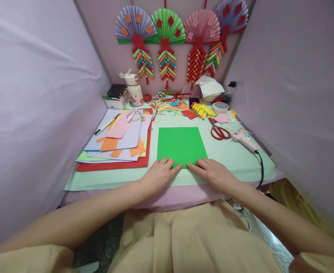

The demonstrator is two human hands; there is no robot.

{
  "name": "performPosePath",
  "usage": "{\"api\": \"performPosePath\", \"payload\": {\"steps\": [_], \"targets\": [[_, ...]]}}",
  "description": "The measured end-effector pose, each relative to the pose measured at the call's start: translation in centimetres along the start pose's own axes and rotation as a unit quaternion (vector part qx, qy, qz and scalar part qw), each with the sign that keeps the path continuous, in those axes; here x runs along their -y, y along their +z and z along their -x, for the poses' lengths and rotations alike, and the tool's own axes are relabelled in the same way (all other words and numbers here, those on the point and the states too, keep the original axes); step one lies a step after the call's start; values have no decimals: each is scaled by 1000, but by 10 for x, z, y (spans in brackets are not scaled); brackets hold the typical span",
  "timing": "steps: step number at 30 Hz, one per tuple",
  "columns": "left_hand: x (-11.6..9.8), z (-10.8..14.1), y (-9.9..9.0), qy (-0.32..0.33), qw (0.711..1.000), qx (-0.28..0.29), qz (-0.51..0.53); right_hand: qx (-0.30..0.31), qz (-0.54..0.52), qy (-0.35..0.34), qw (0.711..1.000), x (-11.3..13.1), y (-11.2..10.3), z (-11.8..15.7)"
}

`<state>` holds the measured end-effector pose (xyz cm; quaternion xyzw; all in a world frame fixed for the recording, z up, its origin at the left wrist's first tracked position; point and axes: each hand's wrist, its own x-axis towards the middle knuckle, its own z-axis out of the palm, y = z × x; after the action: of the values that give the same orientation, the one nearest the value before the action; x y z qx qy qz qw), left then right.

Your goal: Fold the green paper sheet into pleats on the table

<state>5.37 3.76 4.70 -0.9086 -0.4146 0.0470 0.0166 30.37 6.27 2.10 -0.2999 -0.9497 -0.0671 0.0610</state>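
A green sheet of paper (181, 146) lies flat in front of me on the pale green table cover. Along its near edge, my left hand (158, 174) grips the left side, fingers bent on top and thumb along the edge. My right hand (211, 172) holds the same edge on the right in a mirrored pose. The two thumb tips point toward each other near the middle, a small gap apart. What lies under the fingers is hidden.
Left stands a stack of coloured paper (112, 165) with a marker (107, 124). To the right lie red-handled scissors (220, 132) and a corded glue gun (245, 140). Behind are paper scraps (167, 108), a yellow paper piece (202, 110), tape (220, 107) and a bottle (134, 91). Paper fans (168, 28) hang above.
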Motion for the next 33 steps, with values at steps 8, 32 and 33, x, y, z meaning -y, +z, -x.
{"api": "performPosePath", "payload": {"steps": [8, 32, 33], "targets": [[-6, 0, 3, -12, 999, -5, -34, 27, 43, 2, 999, 4, -4, -3], [-37, 7, 41, -58, 974, -177, -132, -70, 22, 175, 982, 50, 20, -1], [-36, 10, 41, -62, 973, -179, -135, -69, 25, 178, 981, 48, 20, 2]]}}
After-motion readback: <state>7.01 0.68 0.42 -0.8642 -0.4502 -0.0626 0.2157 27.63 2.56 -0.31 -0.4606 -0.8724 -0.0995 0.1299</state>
